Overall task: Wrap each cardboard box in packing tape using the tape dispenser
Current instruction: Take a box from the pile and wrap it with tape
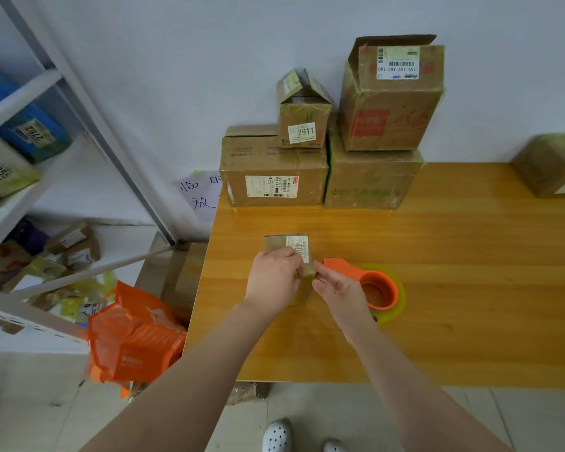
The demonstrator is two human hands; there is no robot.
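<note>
Shoes: a white perforated pair (277, 435) on the tiled floor, bottom centre of the frame.
Left hand: the left hand (273, 277) has its fingers curled over the near left side of the small box (279, 243) and grips it.
Right hand: the right hand (338, 290) reaches in from the lower right, thumb and fingertips drawn together in a pinch at the box's right edge; whether tape lies between them cannot be told.
Small box: middle of the frame, on the wooden table (454, 305), a white label (297, 247) on its top, its near part hidden by both hands.
Tape dispenser: the orange tape dispenser (377, 282) lies on the table just right of the box, partly behind the right hand, carrying a yellowish tape roll (400, 305).
Orange bag: the orange bag (134, 337) is on the floor, lower left, beside the table.
Stacked boxes: four stacked boxes (274, 177) against the wall, upper centre; one more box (552, 168) at the right edge.
Shelf: a white shelf (23, 203) holds parcels, left of the frame.
</note>
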